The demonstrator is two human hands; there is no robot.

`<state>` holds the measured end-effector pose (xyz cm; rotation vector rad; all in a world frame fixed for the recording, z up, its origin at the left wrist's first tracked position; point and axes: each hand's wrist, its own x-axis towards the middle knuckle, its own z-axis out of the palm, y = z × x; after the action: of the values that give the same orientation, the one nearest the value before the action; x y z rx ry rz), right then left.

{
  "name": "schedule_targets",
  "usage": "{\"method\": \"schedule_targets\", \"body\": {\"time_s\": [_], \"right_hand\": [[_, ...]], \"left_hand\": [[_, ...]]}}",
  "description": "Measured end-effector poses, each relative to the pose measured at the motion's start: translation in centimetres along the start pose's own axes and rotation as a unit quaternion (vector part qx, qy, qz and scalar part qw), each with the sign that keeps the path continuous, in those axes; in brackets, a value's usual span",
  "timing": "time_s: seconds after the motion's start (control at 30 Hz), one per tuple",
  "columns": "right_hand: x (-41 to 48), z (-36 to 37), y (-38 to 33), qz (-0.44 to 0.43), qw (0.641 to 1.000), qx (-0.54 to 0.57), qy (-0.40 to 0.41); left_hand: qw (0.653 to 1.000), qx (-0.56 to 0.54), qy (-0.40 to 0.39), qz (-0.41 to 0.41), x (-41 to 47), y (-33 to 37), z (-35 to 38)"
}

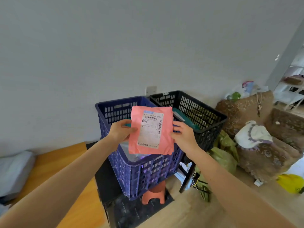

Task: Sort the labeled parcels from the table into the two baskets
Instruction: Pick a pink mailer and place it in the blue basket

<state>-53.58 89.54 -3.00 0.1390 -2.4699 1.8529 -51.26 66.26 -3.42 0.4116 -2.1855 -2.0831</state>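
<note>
Far left, 8 o'clock of frame: grey parcel (14,171) lies on the wooden tabletop (54,162), well apart from both hands. Left forearm comes in from 7 o'clock.

Left hand (120,131) grasps the pink parcel (151,130) at its 9 o'clock edge, thumb on the front face, fingers behind. The parcel is held upright in the air between the two hands. Its white shipping label (150,129) with barcodes faces the camera, and the wrapper is creased.

The parcel hangs in front of and above the blue basket (139,175), hiding part of that basket's inside. Cannot tell if it touches the rim. At the parcel's 6 o'clock, inside the blue basket, is a clear-grey plastic packet (131,153). An orange stool (154,193) shows under the basket's near corner.

Right hand (184,134) grasps the parcel's 3 o'clock edge, fingers curled onto it. Right forearm comes in from 5 o'clock.

Black basket (205,112) stands just beside the blue one, at the parcel's 2 o'clock, with a teal parcel (185,118) lying in it.

Further right, around 3 o'clock, green bags (225,150) sit on the floor. Beside them is a brown patterned sofa (271,150) with a white cloth (253,135) on it. Yellow bag (291,182) at 4 o'clock, near the frame edge.
</note>
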Motion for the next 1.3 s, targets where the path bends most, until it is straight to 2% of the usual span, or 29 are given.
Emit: {"method": "schedule_targets", "body": {"time_s": [0.2,0.3,0.47,0.6,0.67,0.77,0.87,1.0,1.17,1.3], "right_hand": [[6.4,1.6,1.7,0.012,0.999,-0.015,-0.045],[9.6,2.5,3.0,0.017,0.996,-0.037,-0.080],[13.7,3.9,6.4,0.058,0.979,-0.087,-0.177],[15.9,5.0,8.6,0.098,0.946,-0.125,-0.281],[17.1,5.5,9.6,0.106,0.925,-0.157,-0.328],[18.6,6.3,11.0,0.124,0.879,-0.211,-0.409],[19.5,7.3,12.2,0.141,0.847,-0.241,-0.453],[19.8,8.3,13.8,0.190,0.798,-0.265,-0.507],[19.2,9.8,15.6,0.235,0.748,-0.269,-0.559],[19.6,10.7,16.4,0.250,0.729,-0.265,-0.579]], "left_hand": [[0.997,0.069,0.046,-0.003,5.1,-0.6,0.3],[0.988,0.138,0.065,-0.021,7.2,-1.4,0.8],[0.961,0.261,0.037,-0.080,9.2,-3.4,1.6],[0.926,0.329,-0.006,-0.185,10.1,-4.4,2.3],[0.900,0.379,-0.023,-0.215,10.7,-5.0,3.0],[0.843,0.471,-0.067,-0.251,11.7,-6.2,3.9],[0.815,0.495,-0.079,-0.290,12.7,-7.7,4.4],[0.792,0.526,-0.065,-0.303,12.9,-9.3,4.8],[0.748,0.585,-0.089,-0.300,11.7,-11.1,5.3],[0.694,0.637,-0.118,-0.315,10.9,-11.1,5.7]]}}
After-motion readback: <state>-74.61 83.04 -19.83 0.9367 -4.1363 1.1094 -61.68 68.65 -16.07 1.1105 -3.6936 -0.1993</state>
